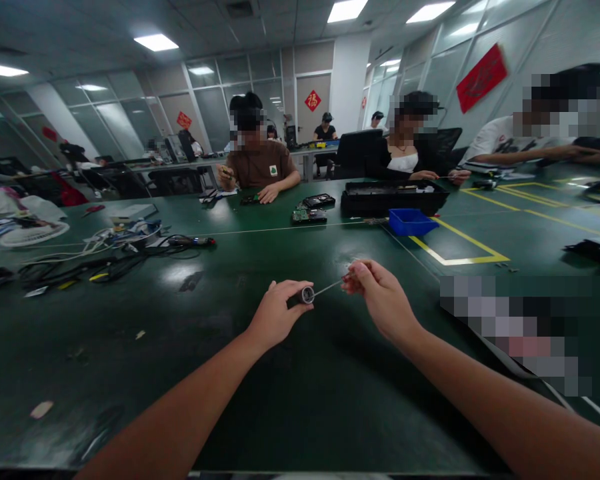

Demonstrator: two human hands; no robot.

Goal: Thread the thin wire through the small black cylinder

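Observation:
Near the middle of the view, my left hand (279,310) is closed around a short dark cylinder (307,295). Its round open end, with a pale rim, faces toward me and to the right. My right hand (377,293) pinches a thin metal rod (329,288) that looks like a screwdriver shaft. The rod slants down to the left, and its tip meets the cylinder's open end; how deep it reaches I cannot tell. My right fingers hide the rod's other end. Both hands are held above the green table (280,413).
Ahead lie hard drives (310,215), a blue bin (413,222) and a black tray (393,199). Tangled cables (115,257) spread at the left. A blurred-out object (517,333) lies right of my right arm. Several people sit across the table, one in a brown shirt (260,167).

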